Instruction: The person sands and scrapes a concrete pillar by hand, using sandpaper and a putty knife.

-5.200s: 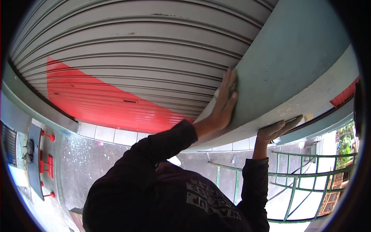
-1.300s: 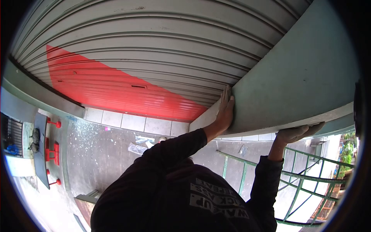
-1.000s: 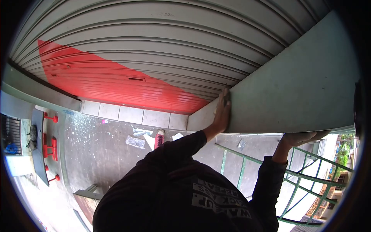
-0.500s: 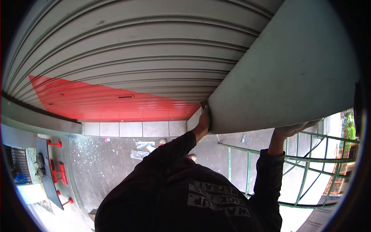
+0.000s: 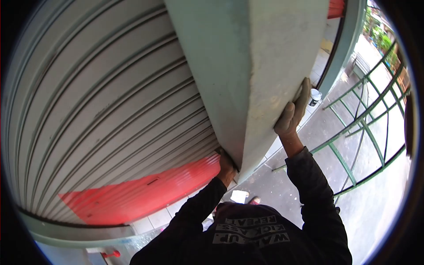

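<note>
A pillar stands before me, with a greenish-grey face (image 5: 216,66) meeting a paler, patchy face (image 5: 282,53) at a vertical corner. Low on the pillar's left side, my left hand (image 5: 227,165) is closed against the edge beside the roller shutter (image 5: 128,97). A small dark bit shows at its fingertips, too small to name. My right hand (image 5: 293,112) lies flat on the pale face near its right edge, fingers stretched upward and thumb apart, holding nothing.
Red paint (image 5: 145,198) covers the shutter's lower part. A green metal frame with rungs (image 5: 342,163) leans at the right. A white-and-dark tub (image 5: 314,97) stands on the tiled ledge beyond the pillar. Something white (image 5: 239,196) lies on the floor near my feet.
My view has swung right, so the pillar's pale face now shows. My right hand has gone from the pillar's far edge to flat on that face. The left hand stays low on the left side.
</note>
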Available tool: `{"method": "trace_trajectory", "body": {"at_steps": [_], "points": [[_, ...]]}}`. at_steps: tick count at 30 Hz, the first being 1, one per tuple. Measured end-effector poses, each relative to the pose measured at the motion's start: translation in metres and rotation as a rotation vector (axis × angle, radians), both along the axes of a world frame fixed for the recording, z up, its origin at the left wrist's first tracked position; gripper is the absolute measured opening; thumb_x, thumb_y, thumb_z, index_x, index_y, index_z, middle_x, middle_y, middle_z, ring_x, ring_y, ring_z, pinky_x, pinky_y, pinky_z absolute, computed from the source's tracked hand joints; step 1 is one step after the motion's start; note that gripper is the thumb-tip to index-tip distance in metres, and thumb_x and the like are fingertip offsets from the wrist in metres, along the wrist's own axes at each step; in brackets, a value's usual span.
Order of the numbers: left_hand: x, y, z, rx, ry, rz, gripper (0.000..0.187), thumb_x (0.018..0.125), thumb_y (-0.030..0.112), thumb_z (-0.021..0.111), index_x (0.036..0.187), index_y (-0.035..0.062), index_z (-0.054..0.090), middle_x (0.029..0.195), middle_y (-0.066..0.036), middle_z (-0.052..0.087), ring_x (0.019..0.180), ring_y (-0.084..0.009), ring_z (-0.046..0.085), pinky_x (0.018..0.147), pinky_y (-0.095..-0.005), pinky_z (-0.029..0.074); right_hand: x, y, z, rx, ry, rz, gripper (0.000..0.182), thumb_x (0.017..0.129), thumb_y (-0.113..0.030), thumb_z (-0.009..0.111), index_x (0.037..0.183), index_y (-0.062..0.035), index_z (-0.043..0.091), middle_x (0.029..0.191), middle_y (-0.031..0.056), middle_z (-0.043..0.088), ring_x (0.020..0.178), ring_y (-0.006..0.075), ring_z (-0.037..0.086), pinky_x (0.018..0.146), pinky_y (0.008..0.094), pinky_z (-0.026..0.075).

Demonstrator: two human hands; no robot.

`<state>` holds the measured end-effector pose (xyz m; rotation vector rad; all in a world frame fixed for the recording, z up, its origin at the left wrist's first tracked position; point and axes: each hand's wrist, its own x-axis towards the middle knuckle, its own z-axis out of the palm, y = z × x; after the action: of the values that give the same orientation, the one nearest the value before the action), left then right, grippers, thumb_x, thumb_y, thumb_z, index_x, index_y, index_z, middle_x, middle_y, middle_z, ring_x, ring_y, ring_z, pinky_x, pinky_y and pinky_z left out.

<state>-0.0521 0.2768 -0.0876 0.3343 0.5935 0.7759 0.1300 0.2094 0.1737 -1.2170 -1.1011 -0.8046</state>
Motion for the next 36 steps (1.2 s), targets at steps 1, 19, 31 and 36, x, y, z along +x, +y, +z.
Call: {"method": "trace_trajectory", "body": {"at_steps": [1, 19, 31, 36], "points": [[-0.003, -0.006, 0.038, -0.003, 0.041, -0.041, 0.059, 0.111, 0.054, 0.035, 0.142, 0.0058, 0.051, 0.133, -0.011, 0.063, 0.119, -0.0246, 0.063, 0.1, -0.0419, 0.053, -0.002, -0.002, 0.001, 0.002, 0.032, 0.006, 0.075, 0.108, -0.044, 0.036, 0.152, 0.0158, 0.032, 0.153, 0.0391, 0.036, 0.143, 0.0497, 0.04, 0.118, 0.0516, 0.032], [-0.012, -0.013, 0.05, 0.026, 0.179, -0.102, 0.043, 0.109, 0.044, 0.043, 0.135, 0.0129, 0.058, 0.132, -0.004, 0.064, 0.124, -0.0226, 0.058, 0.105, -0.0443, 0.048, -0.164, -0.409, -0.424, -2.064, 0.98, 0.044, 0.066, 0.095, -0.054, 0.061, 0.138, -0.0042, 0.062, 0.131, 0.0245, 0.067, 0.124, 0.0442, 0.061, 0.107, 0.05, 0.048], [-0.019, -0.005, 0.033, 0.034, 0.201, -0.14, 0.046, 0.109, 0.051, 0.041, 0.135, 0.0157, 0.057, 0.135, -0.001, 0.062, 0.119, -0.0182, 0.057, 0.103, -0.0347, 0.045, -0.247, -0.425, -0.396, -1.595, 1.897, -0.18, 0.064, 0.093, -0.048, 0.066, 0.138, -0.0029, 0.061, 0.131, 0.0245, 0.067, 0.12, 0.0401, 0.063, 0.103, 0.046, 0.05], [-0.024, 0.004, 0.028, -0.022, 0.191, -0.147, 0.052, 0.111, 0.052, 0.035, 0.138, 0.0129, 0.055, 0.136, -0.002, 0.061, 0.118, -0.0183, 0.057, 0.104, -0.0348, 0.045, -0.262, -0.41, -0.383, -1.498, 1.903, -0.179, 0.063, 0.092, -0.045, 0.068, 0.138, -0.0023, 0.061, 0.131, 0.0245, 0.067, 0.118, 0.0383, 0.064, 0.101, 0.0444, 0.051]]}}
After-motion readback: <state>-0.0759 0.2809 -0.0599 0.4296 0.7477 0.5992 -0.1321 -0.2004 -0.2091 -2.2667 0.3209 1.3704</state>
